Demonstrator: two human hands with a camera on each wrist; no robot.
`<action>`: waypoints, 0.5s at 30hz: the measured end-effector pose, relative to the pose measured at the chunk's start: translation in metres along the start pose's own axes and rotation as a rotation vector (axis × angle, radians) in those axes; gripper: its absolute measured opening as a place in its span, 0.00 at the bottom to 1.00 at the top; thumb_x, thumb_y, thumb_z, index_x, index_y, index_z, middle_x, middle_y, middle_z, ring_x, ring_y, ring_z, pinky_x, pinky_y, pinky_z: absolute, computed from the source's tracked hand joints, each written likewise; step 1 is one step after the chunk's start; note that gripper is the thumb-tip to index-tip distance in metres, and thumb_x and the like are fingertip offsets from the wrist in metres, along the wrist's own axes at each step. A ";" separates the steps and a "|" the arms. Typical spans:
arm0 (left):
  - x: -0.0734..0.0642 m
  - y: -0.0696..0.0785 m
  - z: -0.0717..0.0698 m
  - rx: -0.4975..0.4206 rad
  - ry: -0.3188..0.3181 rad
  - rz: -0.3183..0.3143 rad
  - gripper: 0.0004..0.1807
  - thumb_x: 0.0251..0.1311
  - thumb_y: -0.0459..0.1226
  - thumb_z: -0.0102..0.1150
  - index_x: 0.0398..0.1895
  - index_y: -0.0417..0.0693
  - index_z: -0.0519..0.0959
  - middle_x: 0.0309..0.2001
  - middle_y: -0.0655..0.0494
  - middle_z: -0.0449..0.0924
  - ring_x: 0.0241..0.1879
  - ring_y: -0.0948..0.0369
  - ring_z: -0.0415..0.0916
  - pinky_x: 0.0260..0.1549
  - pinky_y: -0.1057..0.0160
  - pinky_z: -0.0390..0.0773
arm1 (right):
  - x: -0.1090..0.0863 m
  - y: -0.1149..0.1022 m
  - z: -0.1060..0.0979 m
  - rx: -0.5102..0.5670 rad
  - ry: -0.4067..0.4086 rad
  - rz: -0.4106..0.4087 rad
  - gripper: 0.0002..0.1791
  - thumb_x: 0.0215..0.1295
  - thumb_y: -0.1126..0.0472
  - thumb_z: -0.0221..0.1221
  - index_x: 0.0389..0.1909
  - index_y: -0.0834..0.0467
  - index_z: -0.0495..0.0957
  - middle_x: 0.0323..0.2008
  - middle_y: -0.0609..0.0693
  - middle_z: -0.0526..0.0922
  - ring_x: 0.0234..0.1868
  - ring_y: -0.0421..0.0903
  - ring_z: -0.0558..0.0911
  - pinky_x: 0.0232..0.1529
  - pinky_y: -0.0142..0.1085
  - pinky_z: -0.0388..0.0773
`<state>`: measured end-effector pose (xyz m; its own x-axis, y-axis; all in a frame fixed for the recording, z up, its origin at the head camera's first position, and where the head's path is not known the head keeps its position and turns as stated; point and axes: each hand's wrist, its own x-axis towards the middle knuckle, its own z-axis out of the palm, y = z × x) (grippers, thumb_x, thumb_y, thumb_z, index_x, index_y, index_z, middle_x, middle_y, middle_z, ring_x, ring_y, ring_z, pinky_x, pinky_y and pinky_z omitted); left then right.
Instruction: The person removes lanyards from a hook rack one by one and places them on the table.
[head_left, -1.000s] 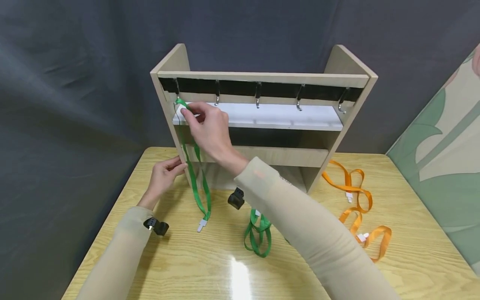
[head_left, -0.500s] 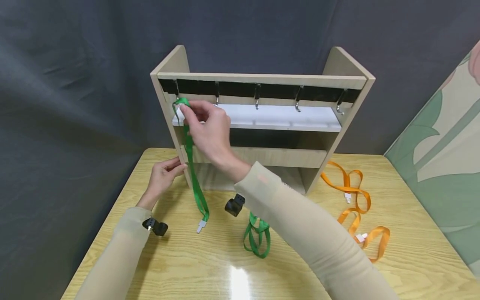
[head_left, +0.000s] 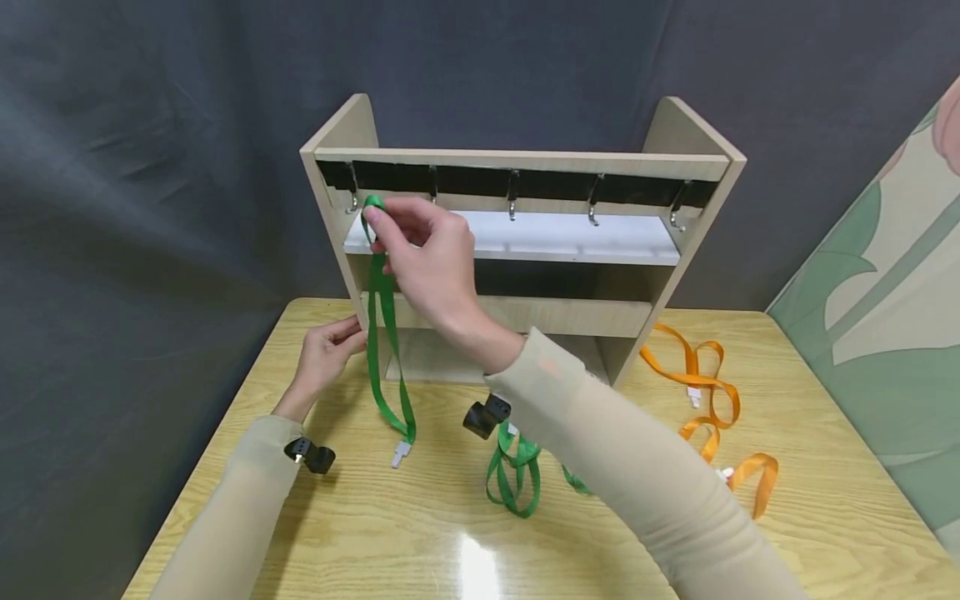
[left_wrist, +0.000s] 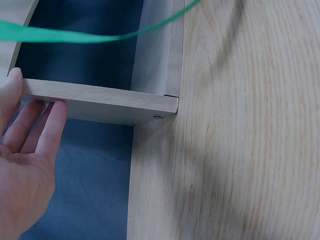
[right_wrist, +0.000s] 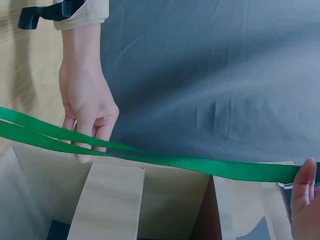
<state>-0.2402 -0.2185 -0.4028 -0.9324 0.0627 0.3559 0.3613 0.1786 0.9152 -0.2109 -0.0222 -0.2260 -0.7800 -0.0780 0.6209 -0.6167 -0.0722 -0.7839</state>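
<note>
My right hand (head_left: 435, 258) pinches the top of a green lanyard (head_left: 375, 350) between thumb and fingers. Its two strands hang down in front of the wooden rack (head_left: 525, 315), with a pale plastic clip (head_left: 401, 453) at the bottom. The pinched loop is just right of the leftmost hook (head_left: 352, 200) and apart from it. Low on the rack's left side, my left hand (head_left: 322, 358) grips the side panel (left_wrist: 100, 97), thumb on one face and fingers on the other in the left wrist view. The right wrist view shows the lanyard (right_wrist: 240, 170) stretched across it.
Several metal hooks line the rack's black strip (head_left: 555, 179), above a white shelf (head_left: 570, 237). A bundled green lanyard (head_left: 513, 475) lies on the table (head_left: 360, 533), with another green piece partly behind my right forearm. Orange lanyards (head_left: 723, 387) lie at the right.
The lanyard's top loop has come away from the leftmost hook and moved slightly right with my right hand. My left hand has stayed on the side panel.
</note>
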 end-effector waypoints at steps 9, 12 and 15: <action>-0.002 0.005 0.000 0.044 0.006 -0.051 0.19 0.62 0.26 0.58 0.56 0.27 0.73 0.49 0.31 0.76 0.42 0.56 0.80 0.42 0.48 0.77 | -0.005 -0.006 -0.021 -0.014 -0.049 -0.008 0.09 0.65 0.64 0.61 0.40 0.65 0.83 0.28 0.55 0.83 0.25 0.48 0.81 0.24 0.42 0.80; -0.002 0.005 0.000 0.059 0.007 -0.057 0.19 0.62 0.26 0.58 0.56 0.27 0.73 0.49 0.31 0.76 0.43 0.54 0.80 0.42 0.48 0.77 | -0.004 -0.008 -0.027 -0.005 -0.045 -0.022 0.09 0.64 0.65 0.62 0.40 0.67 0.83 0.28 0.57 0.83 0.25 0.49 0.81 0.25 0.46 0.80; -0.002 0.006 0.001 0.059 0.008 -0.064 0.19 0.62 0.27 0.58 0.56 0.27 0.73 0.50 0.32 0.76 0.44 0.53 0.80 0.42 0.49 0.77 | -0.002 -0.012 -0.032 0.014 -0.035 -0.048 0.09 0.64 0.66 0.62 0.40 0.68 0.82 0.28 0.60 0.82 0.26 0.49 0.81 0.25 0.46 0.80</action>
<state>-0.2364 -0.2171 -0.3985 -0.9536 0.0409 0.2984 0.2993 0.2392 0.9237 -0.2054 0.0110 -0.2178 -0.7452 -0.1093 0.6578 -0.6516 -0.0906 -0.7532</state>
